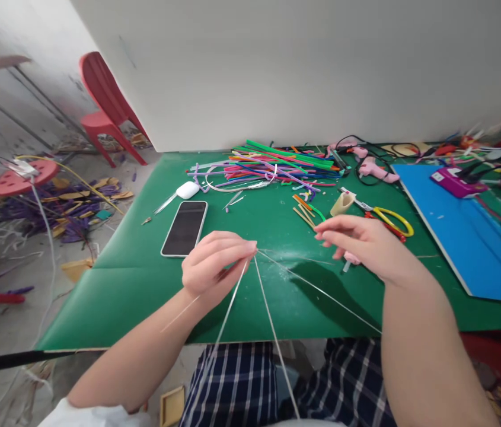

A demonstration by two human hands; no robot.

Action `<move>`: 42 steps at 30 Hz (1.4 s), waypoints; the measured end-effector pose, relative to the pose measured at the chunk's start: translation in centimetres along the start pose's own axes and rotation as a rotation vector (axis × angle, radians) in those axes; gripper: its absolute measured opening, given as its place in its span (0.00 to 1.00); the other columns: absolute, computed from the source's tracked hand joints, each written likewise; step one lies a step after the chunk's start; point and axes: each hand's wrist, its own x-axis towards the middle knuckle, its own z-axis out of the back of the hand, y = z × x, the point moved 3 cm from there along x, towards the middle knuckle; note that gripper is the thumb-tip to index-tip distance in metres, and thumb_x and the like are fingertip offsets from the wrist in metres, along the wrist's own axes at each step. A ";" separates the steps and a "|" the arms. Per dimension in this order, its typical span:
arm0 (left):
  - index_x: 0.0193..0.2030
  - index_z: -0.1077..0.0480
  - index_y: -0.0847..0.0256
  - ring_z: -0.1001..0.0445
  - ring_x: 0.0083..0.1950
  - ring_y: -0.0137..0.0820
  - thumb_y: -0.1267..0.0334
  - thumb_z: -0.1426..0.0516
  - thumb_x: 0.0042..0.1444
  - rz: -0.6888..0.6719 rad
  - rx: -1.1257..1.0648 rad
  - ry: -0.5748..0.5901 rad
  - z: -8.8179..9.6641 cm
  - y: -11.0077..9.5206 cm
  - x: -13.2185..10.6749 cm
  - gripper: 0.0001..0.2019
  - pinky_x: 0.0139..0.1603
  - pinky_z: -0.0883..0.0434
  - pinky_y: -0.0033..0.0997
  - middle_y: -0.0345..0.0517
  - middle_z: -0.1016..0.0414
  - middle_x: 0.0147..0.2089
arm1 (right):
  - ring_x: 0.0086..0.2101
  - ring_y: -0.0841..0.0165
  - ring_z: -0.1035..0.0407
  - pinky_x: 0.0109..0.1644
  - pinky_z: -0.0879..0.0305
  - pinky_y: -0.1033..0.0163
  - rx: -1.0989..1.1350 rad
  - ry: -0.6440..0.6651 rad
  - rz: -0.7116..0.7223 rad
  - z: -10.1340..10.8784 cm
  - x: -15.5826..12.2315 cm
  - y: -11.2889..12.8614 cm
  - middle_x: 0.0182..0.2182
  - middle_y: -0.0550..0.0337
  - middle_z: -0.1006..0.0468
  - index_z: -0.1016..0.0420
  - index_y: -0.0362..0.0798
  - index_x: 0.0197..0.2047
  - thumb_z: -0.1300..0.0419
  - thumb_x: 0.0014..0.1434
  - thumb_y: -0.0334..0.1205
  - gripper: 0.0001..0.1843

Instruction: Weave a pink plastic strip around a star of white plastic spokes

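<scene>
My left hand (217,261) is closed in a pinch above the table's near half. From its fingertips several thin whitish cords (269,308) fan out: some run down toward my lap, another slants right beneath my right forearm. A short pale end sticks out behind the same hand, over the wrist. To the right, my right hand (352,237) has its thumb and fingers drawn together. A faint line stretches from the left fingertips toward it, but whether the right fingers hold it is hidden. A small pink piece (351,258) lies just under my right hand.
On the green table (121,296) lie a phone (185,229), a white case (187,190), a pile of coloured pipe cleaners (277,166), yellow-handled scissors (388,218), a beige roll (342,203) and a blue board (463,237). A red chair (105,107) stands beyond on the left.
</scene>
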 end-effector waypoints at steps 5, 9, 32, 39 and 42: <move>0.44 0.30 0.58 0.24 0.35 0.32 0.76 0.37 0.43 -0.164 0.111 0.061 0.4 -1.1 0.2 0.20 0.31 0.24 0.29 0.43 0.22 0.37 | 0.27 0.71 0.29 0.22 0.34 0.69 0.000 0.141 0.113 -2.1 -1.7 3.4 0.27 0.61 0.22 0.24 0.51 0.32 0.46 0.57 0.48 0.13; 0.41 0.29 0.61 0.24 0.39 0.34 0.74 0.37 0.45 -0.308 0.163 0.164 0.9 -2.3 0.8 0.15 0.34 0.23 0.32 0.46 0.22 0.41 | 0.32 0.69 0.29 0.29 0.33 0.65 -0.217 -0.088 0.220 -1.9 -2.6 5.0 0.32 0.62 0.22 0.25 0.54 0.33 0.43 0.55 0.46 0.08; 0.53 0.36 0.51 0.30 0.48 0.33 0.63 0.48 0.58 0.039 0.482 0.481 1.9 -0.1 10.7 0.16 0.50 0.32 0.35 0.38 0.29 0.49 | 0.21 0.75 0.32 0.22 0.36 0.71 0.369 -0.235 0.017 -0.4 -2.0 4.3 0.20 0.63 0.26 0.26 0.46 0.30 0.40 0.52 0.43 0.08; 0.35 0.28 0.58 0.29 0.31 0.23 0.63 0.45 0.55 0.050 0.371 0.481 -0.3 -5.2 10.1 0.05 0.34 0.33 0.23 0.35 0.25 0.31 | 0.22 0.75 0.30 0.23 0.34 0.72 0.349 -0.429 0.058 -1.0 -1.8 4.3 0.21 0.62 0.24 0.25 0.46 0.31 0.40 0.52 0.43 0.09; 0.35 0.28 0.58 0.27 0.29 0.26 0.59 0.47 0.57 0.090 0.395 0.584 -2.5 -5.2 9.0 0.08 0.30 0.34 0.25 0.37 0.23 0.31 | 0.23 0.73 0.29 0.23 0.33 0.71 0.351 -0.458 0.076 -1.2 -1.9 4.4 0.22 0.61 0.23 0.25 0.46 0.31 0.40 0.52 0.43 0.09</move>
